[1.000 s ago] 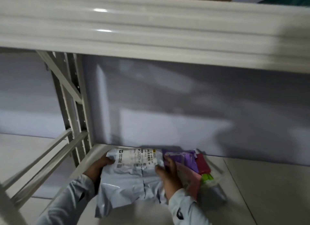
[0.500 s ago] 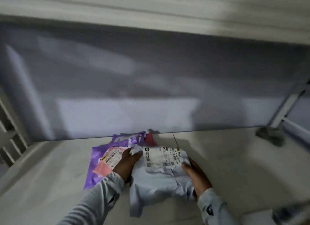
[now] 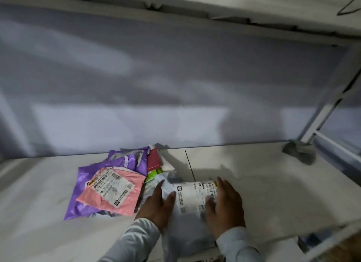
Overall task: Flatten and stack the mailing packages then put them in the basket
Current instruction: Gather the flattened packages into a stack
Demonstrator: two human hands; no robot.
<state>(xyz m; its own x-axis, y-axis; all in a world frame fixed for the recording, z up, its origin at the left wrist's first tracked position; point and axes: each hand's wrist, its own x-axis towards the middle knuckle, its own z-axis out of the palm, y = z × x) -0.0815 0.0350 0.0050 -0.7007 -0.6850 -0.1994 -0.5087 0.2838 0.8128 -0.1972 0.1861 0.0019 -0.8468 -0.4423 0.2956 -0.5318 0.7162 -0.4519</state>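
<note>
Both hands, left hand (image 3: 158, 207) and right hand (image 3: 224, 205), press flat-fingered on the grey mailer (image 3: 187, 209); neither grip closes around it. The film looks light, limp and slippery. Take hold at opposite side edges.

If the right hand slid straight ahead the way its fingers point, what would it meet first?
Probably nothing close: the right hand lies on the grey mailer, fingers pointing to the back wall. Past the mailer's label lies bare shelf up to the wall; depth is unclear.
</note>
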